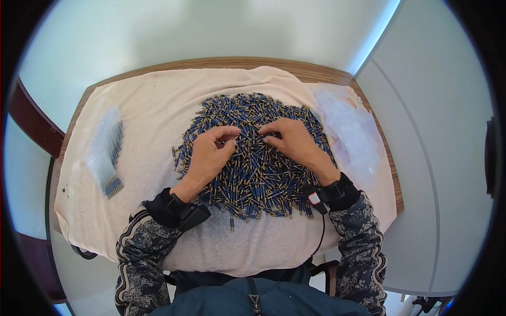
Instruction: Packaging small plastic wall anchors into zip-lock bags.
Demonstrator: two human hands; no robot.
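Note:
A broad pile of small blue-and-gold cylindrical pieces [253,179], like little metal connectors, covers the middle of the cloth. My left hand [210,151] is over the left part of the pile, thumb and fingertips curled together. Facing it a short gap away, my right hand [296,143] hovers over the upper part of the pile, its thumb and forefinger brought close in a pinch. Whatever lies between the fingertips of either hand is too small to tell from the pieces beneath.
A pale cloth [142,105] lies over the wooden table [221,62]. On the left are clear plastic bags [100,150] with rows of the same pieces. Crumpled clear plastic bags [353,131] lie at the right. A grey panel [406,137] stands beyond the table's right edge.

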